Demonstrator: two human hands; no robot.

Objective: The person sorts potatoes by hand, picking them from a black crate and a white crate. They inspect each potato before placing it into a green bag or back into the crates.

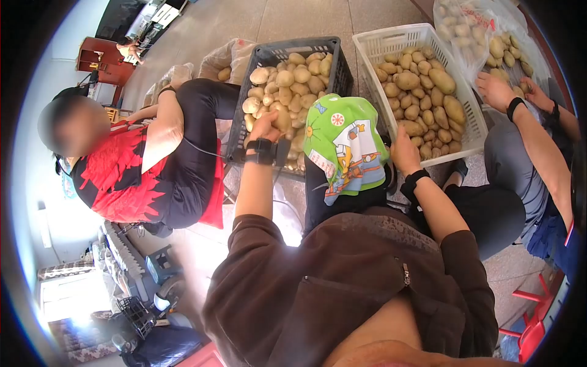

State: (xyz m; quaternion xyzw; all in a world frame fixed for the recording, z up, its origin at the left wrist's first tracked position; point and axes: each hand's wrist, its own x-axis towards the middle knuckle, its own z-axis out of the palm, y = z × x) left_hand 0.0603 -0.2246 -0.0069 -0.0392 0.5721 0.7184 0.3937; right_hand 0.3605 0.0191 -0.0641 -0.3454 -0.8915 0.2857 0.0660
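Gripped in my left hand (264,128) is a smooth, rounded potato (282,120), over the dusty heap in the black plastic crate (296,43), its perforated walls rising around the pile. Right of that grip, a soft printed green cloth (342,144) covers one knee. My right hand (405,151) is at the white crate's (452,156) near-left rim; whether its fingers grip anything, I can't tell. Open floor (362,85) separates the crates.
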